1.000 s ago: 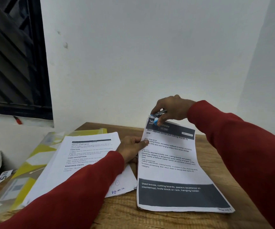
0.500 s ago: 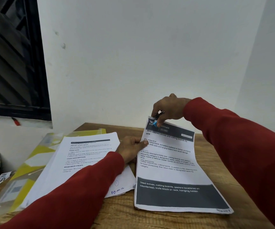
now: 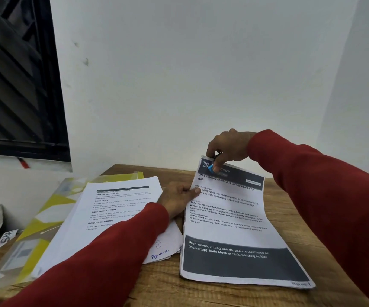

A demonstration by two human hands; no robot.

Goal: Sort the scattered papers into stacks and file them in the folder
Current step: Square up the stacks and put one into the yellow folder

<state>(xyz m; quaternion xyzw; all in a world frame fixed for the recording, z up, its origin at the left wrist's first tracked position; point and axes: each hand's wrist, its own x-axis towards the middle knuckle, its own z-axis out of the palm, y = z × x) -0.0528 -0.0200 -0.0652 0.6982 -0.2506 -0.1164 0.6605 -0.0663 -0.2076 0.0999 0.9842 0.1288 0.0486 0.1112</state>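
Clipping looks like the step in hand: your right hand [image 3: 228,147] sits at the far left corner of the right stack [image 3: 230,220], fingers curled and pinching a small blue-and-black clip [image 3: 212,166] against the dark header there. Whether the clip already bites the sheets or only rests on them is too small to tell.

Your left hand [image 3: 179,199] lies at the stack's left edge, thumb pressed on the page and fingers apparently under it, pinching the sheets together below the clip.

The relation to mind is this: the stack's long axis runs from you toward the wall, its near end flat on the table [image 3: 290,196] and its far end lifted toward your right hand. The clip corner lies beyond your left hand along that same left edge, so the left hand is the anchor and the right does the work.

The left stack [image 3: 112,209] lies beside it, overlapping the yellow folder [image 3: 46,218] at the table's left. That folder is nearer your left hand, so filing would likely go leftward, across the left stack.
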